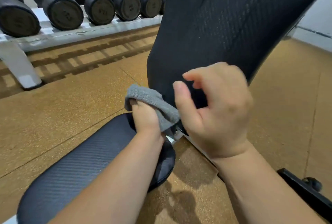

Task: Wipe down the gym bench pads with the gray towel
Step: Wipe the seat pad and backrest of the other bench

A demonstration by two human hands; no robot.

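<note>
The gray towel (152, 103) is bunched in my left hand (145, 117), whose fingers curl round it at the gap between the two pads. The black seat pad (75, 166) lies low at the bottom left, under my left forearm. The black back pad (224, 26) rises tilted up to the top right, and the towel touches its lower edge. My right hand (215, 112) hovers in front of the back pad's lower end with loosely curled fingers and holds nothing. The hinge bracket (175, 133) shows between my hands.
A white rack (71, 35) with several black dumbbells (62, 11) runs along the back left. Brown speckled rubber flooring (62, 106) surrounds the bench. The bench's black base bar with a wheel (309, 186) lies at the bottom right. A white wall (319, 17) stands at the right.
</note>
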